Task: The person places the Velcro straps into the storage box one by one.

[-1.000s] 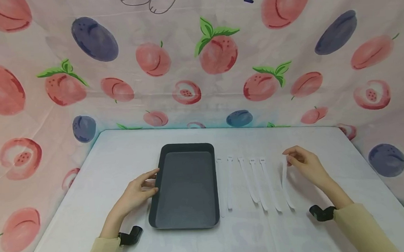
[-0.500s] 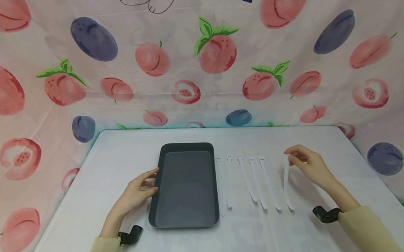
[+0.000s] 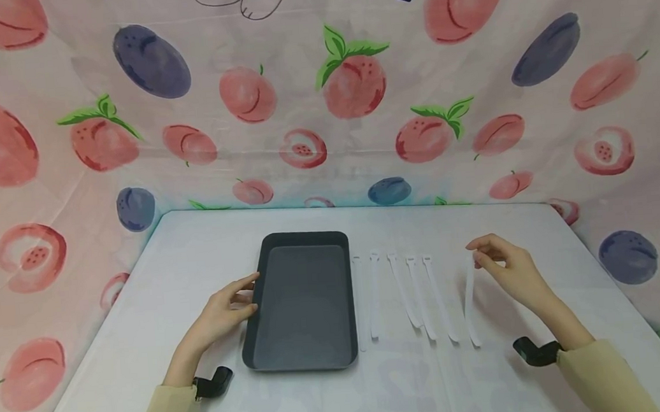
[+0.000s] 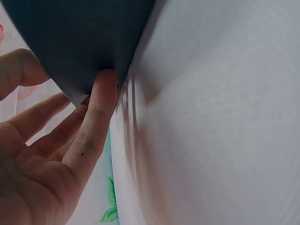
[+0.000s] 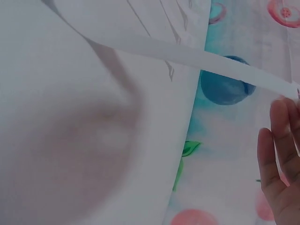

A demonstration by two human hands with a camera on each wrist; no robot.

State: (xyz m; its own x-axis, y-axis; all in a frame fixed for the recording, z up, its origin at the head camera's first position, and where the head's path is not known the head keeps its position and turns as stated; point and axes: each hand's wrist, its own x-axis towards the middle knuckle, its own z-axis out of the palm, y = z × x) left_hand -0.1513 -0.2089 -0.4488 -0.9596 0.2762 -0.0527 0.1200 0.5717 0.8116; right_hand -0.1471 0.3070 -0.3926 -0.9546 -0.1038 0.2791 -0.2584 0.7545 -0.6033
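Note:
A dark grey rectangular tray (image 3: pixel 299 307) lies on the white table. Against its left wall rests my left hand (image 3: pixel 218 316), fingers spread along the outer side. The left wrist view shows the fingertips on the dark wall (image 4: pixel 89 37) close to the tabletop. My right hand (image 3: pixel 509 271) pinches the upper end of a white cable tie (image 3: pixel 469 308) between thumb and fingers. It hangs down as a flat band, its lower tip close over the table. In the right wrist view the cable tie (image 5: pixel 187 57) runs slanting toward the fingers (image 5: pixel 267 159), its held end partly cut off.
Several similar white cable ties (image 3: pixel 437 300), slotted heads at the far end, lie roughly side by side between the tray and the right hand. The nearest one runs right along the tray's right edge. Behind the white table (image 3: pixel 194 241) hangs a peach-patterned cloth (image 3: pixel 299 93).
My right hand has shifted slightly to the right, carrying the upper end of the cable tie with it. My left hand stays against the tray.

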